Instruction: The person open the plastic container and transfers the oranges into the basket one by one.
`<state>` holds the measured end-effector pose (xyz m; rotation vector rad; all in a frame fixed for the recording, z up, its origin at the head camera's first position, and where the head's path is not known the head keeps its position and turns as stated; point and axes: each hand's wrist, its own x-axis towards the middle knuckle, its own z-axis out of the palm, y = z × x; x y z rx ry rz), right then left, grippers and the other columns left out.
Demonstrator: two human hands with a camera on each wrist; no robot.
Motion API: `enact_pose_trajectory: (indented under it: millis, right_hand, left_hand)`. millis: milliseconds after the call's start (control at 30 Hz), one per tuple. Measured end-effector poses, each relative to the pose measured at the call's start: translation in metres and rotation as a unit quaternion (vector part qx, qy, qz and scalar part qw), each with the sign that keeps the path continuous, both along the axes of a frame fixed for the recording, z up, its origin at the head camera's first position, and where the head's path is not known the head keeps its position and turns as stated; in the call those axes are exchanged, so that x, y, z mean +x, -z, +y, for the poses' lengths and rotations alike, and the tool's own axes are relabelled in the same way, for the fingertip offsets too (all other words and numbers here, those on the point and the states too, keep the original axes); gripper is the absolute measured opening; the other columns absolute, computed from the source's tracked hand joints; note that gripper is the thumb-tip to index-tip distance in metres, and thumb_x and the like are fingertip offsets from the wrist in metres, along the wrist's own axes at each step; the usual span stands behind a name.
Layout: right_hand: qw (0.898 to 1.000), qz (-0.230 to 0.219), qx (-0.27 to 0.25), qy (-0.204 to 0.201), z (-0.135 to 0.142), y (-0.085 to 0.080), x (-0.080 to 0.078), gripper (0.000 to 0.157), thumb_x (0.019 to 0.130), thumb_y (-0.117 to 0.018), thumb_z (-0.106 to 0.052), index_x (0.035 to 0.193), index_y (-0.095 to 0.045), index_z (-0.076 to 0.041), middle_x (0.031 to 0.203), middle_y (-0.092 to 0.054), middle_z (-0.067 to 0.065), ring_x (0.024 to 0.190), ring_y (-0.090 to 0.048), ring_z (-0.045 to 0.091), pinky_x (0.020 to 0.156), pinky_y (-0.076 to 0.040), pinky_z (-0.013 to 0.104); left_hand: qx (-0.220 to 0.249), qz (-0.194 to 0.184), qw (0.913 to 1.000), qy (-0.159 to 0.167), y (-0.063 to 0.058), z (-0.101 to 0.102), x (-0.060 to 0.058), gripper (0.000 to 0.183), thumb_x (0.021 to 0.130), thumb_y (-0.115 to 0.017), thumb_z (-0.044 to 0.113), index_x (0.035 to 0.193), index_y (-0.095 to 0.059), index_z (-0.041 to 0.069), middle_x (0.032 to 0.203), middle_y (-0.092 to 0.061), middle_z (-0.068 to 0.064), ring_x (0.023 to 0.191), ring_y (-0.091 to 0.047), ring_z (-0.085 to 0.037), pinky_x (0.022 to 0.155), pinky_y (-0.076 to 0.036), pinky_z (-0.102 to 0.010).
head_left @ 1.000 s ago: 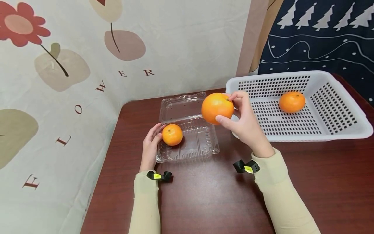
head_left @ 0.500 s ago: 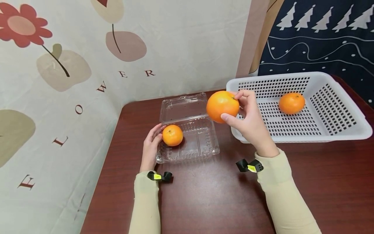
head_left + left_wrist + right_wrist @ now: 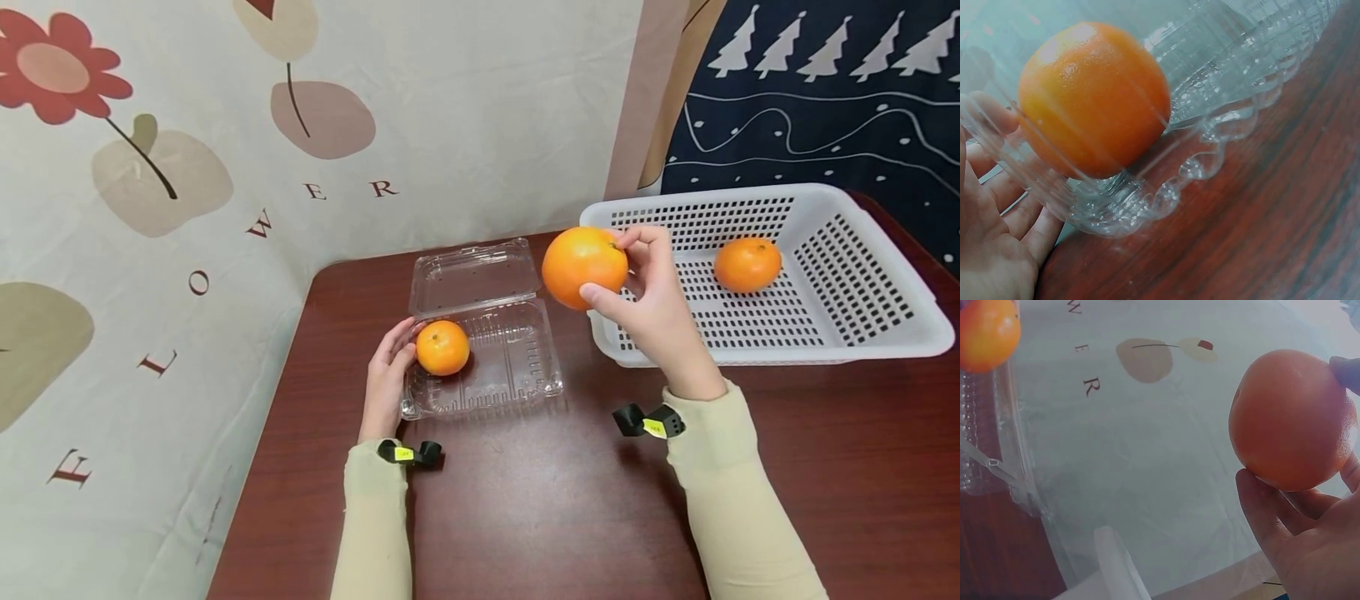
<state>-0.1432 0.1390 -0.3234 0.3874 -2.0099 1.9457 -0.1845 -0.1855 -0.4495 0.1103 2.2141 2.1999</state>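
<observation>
In my right hand [image 3: 660,308] is an orange [image 3: 585,267], pinched between thumb and fingers and held up near the left end of a white basket [image 3: 825,350]. The right wrist view shows the same orange [image 3: 1291,419] with fingertips at its underside and side. My left hand [image 3: 386,375] grips the left edge of a clear plastic clamshell box [image 3: 510,358], whose lid [image 3: 472,279] lies back. A second orange [image 3: 442,347] sits in the box's left part, right beside my left thumb; the left wrist view shows this orange [image 3: 1094,100] behind the see-through wall.
Another orange [image 3: 747,265] lies in the perforated basket on the right. Box and basket stand on a dark red-brown table [image 3: 510,500], with a printed cloth [image 3: 480,125] hanging behind. Each wrist wears a small black camera.
My right hand has moved to the right and slightly up with its orange, away from the box and toward the basket. The left hand and the box have stayed in place.
</observation>
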Motion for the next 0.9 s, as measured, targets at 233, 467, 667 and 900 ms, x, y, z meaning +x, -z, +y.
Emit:
enact_pose_trajectory:
  millis: [233, 467, 667, 900]
  right_hand:
    - [1.000, 0.004, -0.013, 0.003, 0.004, -0.002, 0.001, 0.048, 0.074, -0.066, -0.001, 0.106, -0.034, -0.014, 0.122, -0.044, 0.012, 0.111, -0.043, 0.024, 0.093, -0.038, 0.029]
    - [1.000, 0.003, -0.026, 0.008, 0.007, -0.003, 0.001, 0.047, 0.073, -0.067, -0.001, 0.104, -0.034, -0.014, 0.121, -0.045, 0.014, 0.112, -0.042, 0.024, 0.093, -0.037, 0.029]
    - [0.999, 0.006, -0.033, 0.011, 0.012, -0.002, 0.000, 0.048, 0.073, -0.066, 0.000, 0.106, -0.034, -0.014, 0.121, -0.045, 0.015, 0.110, -0.043, 0.025, 0.093, -0.039, 0.027]
    - [0.999, 0.001, -0.026, 0.021, 0.016, -0.002, -0.001, 0.049, 0.074, -0.067, -0.001, 0.107, -0.034, -0.015, 0.122, -0.045, 0.014, 0.109, -0.043, 0.025, 0.092, -0.040, 0.026]
  left_hand:
    - [-0.009, -0.004, 0.9999, -0.001, 0.001, 0.000, 0.000, 0.038, 0.094, -0.043, 0.016, 0.132, -0.043, 0.014, 0.130, -0.047, -0.003, 0.119, -0.042, -0.013, 0.099, -0.032, -0.032]
    - [-0.004, -0.007, 1.0000, -0.003, 0.001, 0.000, 0.000, 0.038, 0.094, -0.043, 0.014, 0.132, -0.043, 0.014, 0.130, -0.048, -0.003, 0.119, -0.042, -0.013, 0.100, -0.031, -0.034]
    - [0.000, -0.006, 1.0000, -0.002, 0.000, 0.000, 0.000, 0.038, 0.094, -0.042, 0.013, 0.132, -0.043, 0.013, 0.129, -0.048, -0.004, 0.119, -0.043, -0.013, 0.100, -0.032, -0.033]
    - [0.004, -0.006, 1.0000, 0.000, 0.001, 0.000, 0.000, 0.038, 0.094, -0.042, 0.013, 0.132, -0.043, 0.013, 0.130, -0.047, -0.005, 0.119, -0.042, -0.013, 0.100, -0.031, -0.033]
